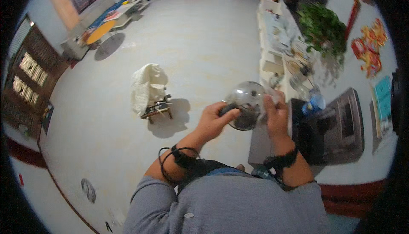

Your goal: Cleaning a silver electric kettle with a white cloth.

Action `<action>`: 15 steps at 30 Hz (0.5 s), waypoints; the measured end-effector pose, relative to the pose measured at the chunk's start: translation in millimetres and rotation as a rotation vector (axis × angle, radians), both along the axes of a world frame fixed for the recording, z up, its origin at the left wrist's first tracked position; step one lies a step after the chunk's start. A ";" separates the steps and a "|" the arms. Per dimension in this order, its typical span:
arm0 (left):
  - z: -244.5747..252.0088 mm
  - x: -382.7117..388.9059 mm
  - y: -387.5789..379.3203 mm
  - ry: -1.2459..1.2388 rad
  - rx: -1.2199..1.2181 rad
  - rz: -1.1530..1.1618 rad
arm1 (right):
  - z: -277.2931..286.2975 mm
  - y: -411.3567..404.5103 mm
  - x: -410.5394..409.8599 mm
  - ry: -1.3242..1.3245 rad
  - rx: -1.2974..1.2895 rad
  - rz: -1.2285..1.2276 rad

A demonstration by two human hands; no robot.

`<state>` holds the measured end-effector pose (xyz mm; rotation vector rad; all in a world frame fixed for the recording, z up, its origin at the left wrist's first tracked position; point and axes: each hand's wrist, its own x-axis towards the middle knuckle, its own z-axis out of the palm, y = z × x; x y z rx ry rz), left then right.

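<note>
Before my body I hold a round, shiny, dark-tinted pot or lid (244, 101); blur leaves its exact kind unclear. My left hand (217, 119) grips its black handle or knob (228, 108) with the thumb on top. At its right side, my right hand (276, 115) holds a pale, thin cloth or tissue (271, 93) against the rim. Both wrists wear black straps, and a black cable loops at the left one.
A dark appliance (335, 131) stands at the right, with a blue-labelled plastic container (314, 104) beside it. A long white cabinet (271, 61) and a leafy plant (322, 26) lie beyond. A small chair (156, 109) draped with cream cloth (142, 87) stands on the floor.
</note>
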<state>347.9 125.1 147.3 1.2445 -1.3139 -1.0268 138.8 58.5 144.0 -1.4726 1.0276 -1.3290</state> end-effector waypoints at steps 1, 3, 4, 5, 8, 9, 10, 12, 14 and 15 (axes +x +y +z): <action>2.5 0.4 2.8 0.009 0.003 -0.037 | 0.4 0.0 3.3 0.009 0.003 -0.037; 9.4 4.4 10.6 0.027 0.011 0.064 | 2.1 1.2 13.4 -0.056 -0.009 0.048; 5.7 7.2 12.2 0.028 0.011 0.043 | 1.6 4.0 15.6 -0.055 -0.009 0.027; 1.8 11.4 13.4 0.023 0.030 0.055 | 1.5 5.1 19.4 -0.049 -0.063 0.044; -4.0 21.8 20.8 -0.005 0.033 0.086 | 9.3 9.4 31.5 -0.015 -0.148 0.079; -7.3 25.3 25.1 0.038 0.038 0.108 | 10.9 11.3 36.6 -0.004 -0.108 0.098; -9.4 28.3 30.1 0.080 0.044 0.133 | 11.4 12.0 41.0 0.007 -0.068 0.121; -5.4 32.5 43.5 0.057 0.065 0.185 | 12.0 9.4 48.4 0.018 -0.040 0.172; -5.1 37.1 56.2 0.093 0.059 0.239 | 8.3 11.7 57.3 0.031 -0.015 0.238; -2.0 37.9 59.9 0.092 0.058 0.272 | 1.2 10.3 66.4 0.026 -0.116 0.245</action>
